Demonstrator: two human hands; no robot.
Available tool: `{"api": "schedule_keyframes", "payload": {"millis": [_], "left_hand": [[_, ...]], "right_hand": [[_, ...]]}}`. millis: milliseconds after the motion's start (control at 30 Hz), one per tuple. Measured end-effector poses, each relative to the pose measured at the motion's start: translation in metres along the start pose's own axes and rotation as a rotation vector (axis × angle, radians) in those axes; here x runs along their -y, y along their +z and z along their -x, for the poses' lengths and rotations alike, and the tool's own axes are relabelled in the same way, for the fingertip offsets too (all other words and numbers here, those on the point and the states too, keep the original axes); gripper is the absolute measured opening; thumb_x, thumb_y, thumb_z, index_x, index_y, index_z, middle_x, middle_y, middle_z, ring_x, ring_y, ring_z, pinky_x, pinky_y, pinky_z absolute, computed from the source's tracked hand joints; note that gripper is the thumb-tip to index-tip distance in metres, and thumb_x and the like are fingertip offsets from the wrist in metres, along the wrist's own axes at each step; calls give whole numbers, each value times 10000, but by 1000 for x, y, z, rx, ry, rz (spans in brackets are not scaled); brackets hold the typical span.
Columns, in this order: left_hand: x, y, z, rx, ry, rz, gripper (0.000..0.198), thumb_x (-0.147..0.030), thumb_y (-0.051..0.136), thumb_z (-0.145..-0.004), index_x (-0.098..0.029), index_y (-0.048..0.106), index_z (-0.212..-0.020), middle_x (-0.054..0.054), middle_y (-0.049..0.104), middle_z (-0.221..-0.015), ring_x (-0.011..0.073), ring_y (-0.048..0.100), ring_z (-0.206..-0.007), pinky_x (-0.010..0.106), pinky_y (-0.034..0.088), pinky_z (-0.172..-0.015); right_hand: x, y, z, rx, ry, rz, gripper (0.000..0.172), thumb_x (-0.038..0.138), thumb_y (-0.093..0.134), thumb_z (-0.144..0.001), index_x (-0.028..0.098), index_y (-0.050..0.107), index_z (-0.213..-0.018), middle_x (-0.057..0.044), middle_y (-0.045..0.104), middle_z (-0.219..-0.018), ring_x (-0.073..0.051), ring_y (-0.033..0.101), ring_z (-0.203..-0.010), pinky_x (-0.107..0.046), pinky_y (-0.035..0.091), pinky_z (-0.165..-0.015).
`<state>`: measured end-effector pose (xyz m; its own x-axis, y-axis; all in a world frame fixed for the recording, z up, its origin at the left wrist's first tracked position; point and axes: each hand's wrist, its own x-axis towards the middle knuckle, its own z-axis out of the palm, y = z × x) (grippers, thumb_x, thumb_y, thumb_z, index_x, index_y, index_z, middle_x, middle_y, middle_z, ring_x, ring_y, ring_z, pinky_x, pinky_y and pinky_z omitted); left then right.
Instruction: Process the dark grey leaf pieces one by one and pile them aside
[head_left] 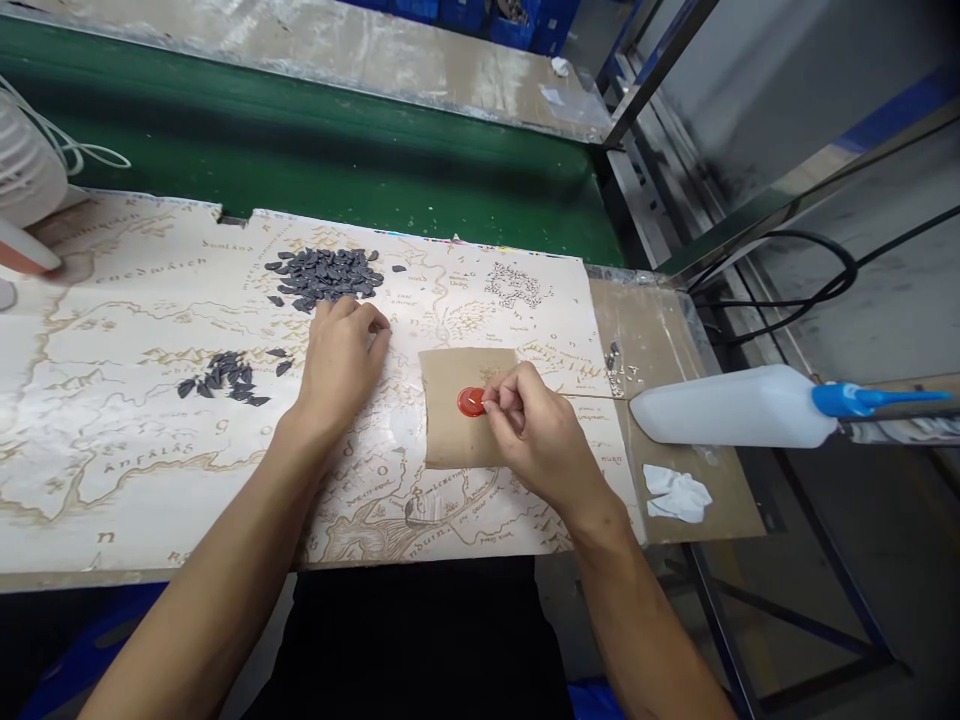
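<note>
Head view looking down on a long desk (675, 335), with a green conveyor belt (315, 170) running along its far side. A printed parchment-style map sheet (150, 480) is covering most of the desk. A white plastic glue bottle (720, 407) with a blue nozzle is lying on the right. Near the middle, a kraft paper square (450, 430) is resting on the map, with a red wax disc (471, 402) sitting on it. The right hand (532, 430) is pinching its fingertips together at the disc's right edge; anything held there is too small to tell. The left hand (341, 365), fingers loosely curled and apart from the paper, is resting on the map just near a pile of dark grey leaf-shaped pieces (324, 278). A smaller pile of these pieces (225, 377) is lying further left.
</note>
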<state>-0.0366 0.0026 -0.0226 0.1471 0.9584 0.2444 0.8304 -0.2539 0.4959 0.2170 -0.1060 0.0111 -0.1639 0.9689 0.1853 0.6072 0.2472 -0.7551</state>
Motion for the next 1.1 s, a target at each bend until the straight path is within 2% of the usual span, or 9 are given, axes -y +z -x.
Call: {"api": "schedule_keyframes", "payload": {"millis": [133, 267, 467, 600, 700, 833, 900, 1000, 1100], "left_hand": [[-4, -9, -2, 60, -32, 18, 155, -185, 609, -996, -195, 759, -958, 164, 777, -1020, 370, 684, -1052, 478, 526, -916], [-9, -22, 8, 180, -171, 157, 121, -235, 729, -938, -205, 807, -1026, 110, 825, -945, 312, 727, -862, 422, 510, -805], [-17, -35, 32, 302, -198, 265, 146, -324, 747, -948, -239, 866, -940, 87, 866, -965, 291, 721, -832, 407, 486, -774], [-25, -35, 43, 243, -194, 407, 198, -418, 793, -930, -252, 900, -944, 82, 820, -949, 245, 652, -774, 378, 465, -725], [-30, -32, 52, 203, -229, 590, 226, -459, 823, -931, -251, 904, -969, 67, 770, -878, 217, 620, -758, 345, 452, -692], [-38, -29, 64, 274, -335, 914, 298, -500, 898, -924, -217, 876, -1016, 75, 803, -905, 207, 671, -801, 304, 500, -682], [-42, -26, 69, 305, -390, 1019, 313, -490, 935, -908, -214, 882, -1046, 70, 805, -909, 186, 666, -782, 284, 508, -664], [-50, -21, 75, 352, -451, 1138, 272, -456, 924, -937, -210, 885, -1049, 31, 751, -794, 144, 617, -687, 258, 494, -622], [-61, -17, 77, 323, -451, 1228, 237, -381, 953, -912, -195, 857, -1022, 16, 746, -752, 138, 651, -677, 246, 535, -634]], "right_hand": [[-1, -5, 2, -32, 9, -17, 306, 101, 599, -1057, 295, 385, -955, 1, 700, -983, -152, 517, -663, -340, 425, -671], [-10, -17, 12, -133, 87, 27, 289, 136, 626, -1049, 295, 401, -960, -22, 732, -1024, -165, 560, -705, -341, 418, -671], [-25, -19, 29, 3, 145, 153, 257, 159, 552, -1068, 298, 368, -955, -32, 720, -975, -213, 638, -779, -362, 447, -722], [-24, -15, 30, 17, 136, 153, 230, 166, 544, -1078, 297, 392, -966, -39, 726, -982, -224, 651, -797, -369, 455, -733], [-17, -16, 29, -72, 157, 26, 281, 163, 609, -1067, 297, 394, -945, -31, 749, -1014, -193, 629, -767, -346, 445, -692], [-7, -17, 30, -175, 211, -194, 294, 191, 692, -1064, 293, 444, -943, -29, 766, -1047, -176, 632, -787, -326, 463, -676], [-2, -16, 30, -199, 211, -284, 313, 192, 723, -1059, 291, 452, -937, -21, 763, -1048, -169, 631, -800, -326, 482, -702], [7, -13, 31, -227, 204, -400, 344, 201, 761, -1055, 291, 451, -937, -7, 762, -1052, -158, 622, -782, -328, 503, -722], [16, -9, 29, -214, 192, -504, 350, 214, 791, -1055, 293, 465, -955, -5, 757, -1055, -171, 669, -843, -346, 549, -787]]}}
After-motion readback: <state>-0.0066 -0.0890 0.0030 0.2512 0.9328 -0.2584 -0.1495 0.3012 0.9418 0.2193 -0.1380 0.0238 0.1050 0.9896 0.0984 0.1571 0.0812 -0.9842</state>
